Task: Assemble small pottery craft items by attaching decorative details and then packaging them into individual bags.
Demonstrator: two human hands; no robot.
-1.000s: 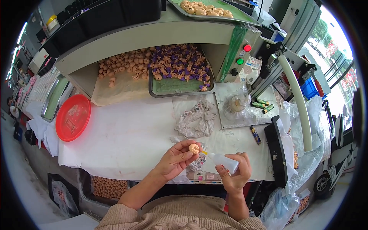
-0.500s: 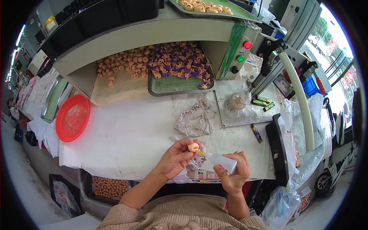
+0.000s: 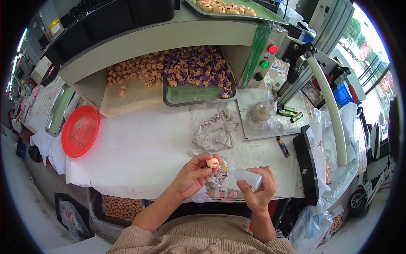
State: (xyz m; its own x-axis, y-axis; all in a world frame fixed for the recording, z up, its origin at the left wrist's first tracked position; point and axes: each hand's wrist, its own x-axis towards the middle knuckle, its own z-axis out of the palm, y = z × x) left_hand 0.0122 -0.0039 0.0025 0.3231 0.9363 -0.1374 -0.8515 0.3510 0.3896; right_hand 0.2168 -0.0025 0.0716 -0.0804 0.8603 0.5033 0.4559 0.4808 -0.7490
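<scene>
Between the fingertips of my left hand (image 3: 190, 177) is a small peach-coloured hollow piece that looks like a doll head (image 3: 212, 162), its dark opening facing me. My right hand (image 3: 263, 192) is wrapped round a translucent white squeeze bottle (image 3: 247, 178), tilted so that its narrow nozzle points left at the piece. A short gap separates the tip from the piece. Below them lies a crumpled patterned cloth (image 3: 218, 178), partly hidden by my left hand. Farther back on the white table covering (image 3: 139, 148) is a second crumpled cloth (image 3: 216, 130).
A metal tray (image 3: 198, 103) of peach-and-purple figures stands under the shelf, beside heaped peach pieces (image 3: 137, 67). A red dish (image 3: 80, 131) sits left. Right are a press (image 3: 292, 80) with a metal plate, small green tubes (image 3: 287, 111), a dark tube (image 3: 283, 147) and a black bin (image 3: 306, 165).
The squeeze bottle has drawn back slightly to the right, widening the gap between its nozzle and the piece. My left hand has hardly moved.
</scene>
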